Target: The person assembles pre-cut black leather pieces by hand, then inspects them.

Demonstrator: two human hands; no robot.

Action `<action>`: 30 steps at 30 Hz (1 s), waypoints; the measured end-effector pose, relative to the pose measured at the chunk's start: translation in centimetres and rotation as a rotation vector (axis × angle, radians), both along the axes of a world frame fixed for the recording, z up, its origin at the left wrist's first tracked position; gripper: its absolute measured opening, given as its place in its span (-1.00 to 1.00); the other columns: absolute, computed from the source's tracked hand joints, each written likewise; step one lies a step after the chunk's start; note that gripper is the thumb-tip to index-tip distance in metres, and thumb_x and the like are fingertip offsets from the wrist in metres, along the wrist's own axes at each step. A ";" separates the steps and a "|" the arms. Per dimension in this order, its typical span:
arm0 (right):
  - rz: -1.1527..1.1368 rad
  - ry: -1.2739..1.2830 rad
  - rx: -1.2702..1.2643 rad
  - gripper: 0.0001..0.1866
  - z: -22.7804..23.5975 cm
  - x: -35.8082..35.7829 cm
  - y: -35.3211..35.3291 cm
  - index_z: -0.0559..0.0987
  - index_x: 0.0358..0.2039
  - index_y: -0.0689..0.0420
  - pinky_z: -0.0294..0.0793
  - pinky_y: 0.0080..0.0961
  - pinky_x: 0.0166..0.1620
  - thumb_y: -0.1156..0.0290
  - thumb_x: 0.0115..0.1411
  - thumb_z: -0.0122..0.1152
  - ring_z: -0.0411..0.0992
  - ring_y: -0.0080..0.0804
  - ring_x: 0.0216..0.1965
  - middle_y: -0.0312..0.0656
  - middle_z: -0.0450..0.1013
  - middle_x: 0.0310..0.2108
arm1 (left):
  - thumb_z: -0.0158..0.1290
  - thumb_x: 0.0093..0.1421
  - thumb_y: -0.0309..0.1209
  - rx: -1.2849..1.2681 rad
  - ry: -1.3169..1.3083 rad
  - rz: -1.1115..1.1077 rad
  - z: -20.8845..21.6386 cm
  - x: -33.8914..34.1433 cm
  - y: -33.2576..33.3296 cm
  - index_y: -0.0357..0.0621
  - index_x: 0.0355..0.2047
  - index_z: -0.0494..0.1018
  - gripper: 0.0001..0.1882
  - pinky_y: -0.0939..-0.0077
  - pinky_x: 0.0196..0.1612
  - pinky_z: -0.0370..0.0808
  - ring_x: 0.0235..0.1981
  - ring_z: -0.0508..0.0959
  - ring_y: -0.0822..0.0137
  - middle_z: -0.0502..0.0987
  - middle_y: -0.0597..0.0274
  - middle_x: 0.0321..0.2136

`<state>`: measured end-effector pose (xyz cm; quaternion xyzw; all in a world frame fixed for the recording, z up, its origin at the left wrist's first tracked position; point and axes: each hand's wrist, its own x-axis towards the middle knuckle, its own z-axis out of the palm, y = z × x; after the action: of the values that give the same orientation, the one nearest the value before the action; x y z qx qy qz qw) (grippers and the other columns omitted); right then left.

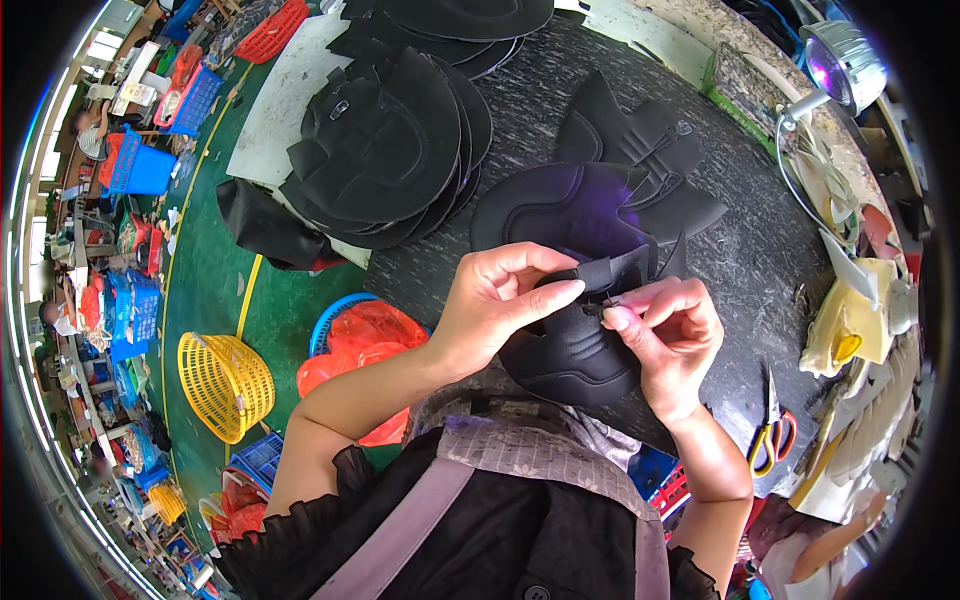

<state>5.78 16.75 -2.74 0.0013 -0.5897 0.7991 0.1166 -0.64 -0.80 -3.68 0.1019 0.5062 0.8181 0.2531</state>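
Note:
My left hand (490, 298) pinches a short black strap (597, 273) between thumb and fingers. The strap belongs to a black stitched piece (572, 355) that looks like a shoe upper, held over the table's near edge. On its other side, my right hand (668, 330) has thumb and fingertips closed at a small buckle-like part by the strap; its exact shape is too small to tell. Just beyond my fingers lies another black upper (535, 205), and past it a further one (640, 140) with a small clear buckle.
Several black uppers form a stack (375, 145) at the left, with another stack (470, 20) behind. Scissors (772, 435) lie on the dark table (745, 290) at right, below a lamp (845, 65). A yellow basket (226, 388) and a red bag (362, 340) stand on the floor.

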 end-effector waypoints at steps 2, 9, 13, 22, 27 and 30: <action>-0.033 0.017 0.087 -0.76 0.2 0.2 0.1 0.42 -0.52 0.17 0.49 -0.60 -0.22 0.76 -0.01 0.29 0.48 -0.52 -0.35 -0.12 0.51 -0.38 | 0.10 0.16 -0.61 0.010 -0.003 -0.028 -0.1 0.0 0.0 -0.31 -0.19 0.49 -0.81 0.68 -0.18 0.43 -0.27 0.50 0.58 0.56 0.27 -0.30; -0.084 0.125 0.202 -0.72 0.5 0.5 0.3 0.40 -0.60 0.14 0.49 -0.65 -0.34 0.76 -0.03 0.32 0.50 -0.51 -0.40 -0.09 0.52 -0.40 | 0.14 0.12 -0.60 0.011 -0.019 -0.099 -0.5 0.5 -0.4 -0.31 -0.15 0.45 -0.74 0.60 -0.15 0.46 -0.26 0.52 0.50 0.54 0.23 -0.28; -0.011 0.165 0.311 -0.76 0.7 0.1 1.4 0.46 -0.52 0.18 0.50 -0.59 -0.30 0.73 -0.08 0.37 0.50 -0.48 -0.38 -0.12 0.52 -0.39 | 0.26 -0.02 -0.64 -0.013 0.295 -0.082 -0.4 0.4 -0.1 -0.34 -0.16 0.45 -0.62 0.54 -0.07 0.47 -0.23 0.55 0.44 0.55 0.18 -0.27; 0.203 -0.128 0.218 -0.70 2.9 -0.7 1.7 0.48 -0.24 0.28 0.47 -0.61 -0.15 0.73 -0.01 0.31 0.44 -0.58 -0.25 -0.21 0.46 -0.30 | 0.21 -0.04 -0.75 -0.141 0.374 -0.072 0.7 0.0 -0.4 -0.36 -0.36 0.51 -0.80 0.64 -0.28 0.53 -0.28 0.53 0.41 0.49 0.01 -0.26; 0.119 -0.032 0.402 -0.66 2.9 -0.9 1.7 0.46 -0.23 0.25 0.50 -0.63 -0.23 0.68 -0.03 0.37 0.50 -0.56 -0.29 -0.21 0.51 -0.31 | 0.22 -0.06 -0.73 -0.064 0.331 -0.067 1.2 -0.7 -0.1 -0.31 -0.37 0.54 -0.79 0.64 -0.29 0.47 -0.28 0.49 0.44 0.40 0.09 -0.19; 0.114 -0.067 0.441 -0.62 2.1 -0.7 1.4 0.40 -0.21 0.22 0.48 -0.63 -0.21 0.67 -0.02 0.36 0.48 -0.55 -0.27 -0.22 0.49 -0.30 | 0.27 -0.09 -0.67 -0.262 0.611 -0.046 0.9 -1.5 -0.6 -0.23 -0.42 0.57 -0.81 0.62 -0.31 0.40 -0.35 0.44 0.46 0.40 0.22 -0.31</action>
<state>5.09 18.12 -0.63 0.0334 -0.7526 0.6559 0.0484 -2.18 -1.40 -2.82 0.3207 0.6571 0.6717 0.1190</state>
